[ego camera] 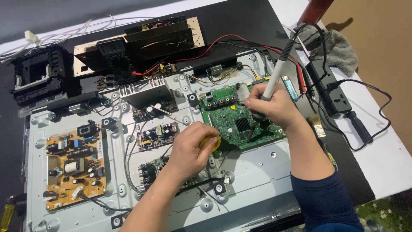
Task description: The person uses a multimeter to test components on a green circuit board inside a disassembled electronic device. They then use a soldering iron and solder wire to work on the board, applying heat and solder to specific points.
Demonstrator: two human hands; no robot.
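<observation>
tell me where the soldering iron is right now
In the head view the soldering iron is right of centre, gripped in the right hand, with its tip down on the green circuit board.

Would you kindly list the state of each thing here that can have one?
Right hand: gripping the white-handled soldering iron, tip down on the green circuit board.
Left hand: holding a small yellow round spool.
Tan power board: lying flat on the grey metal panel, wires attached.
Black multimeter: red lead plugged in.
</observation>
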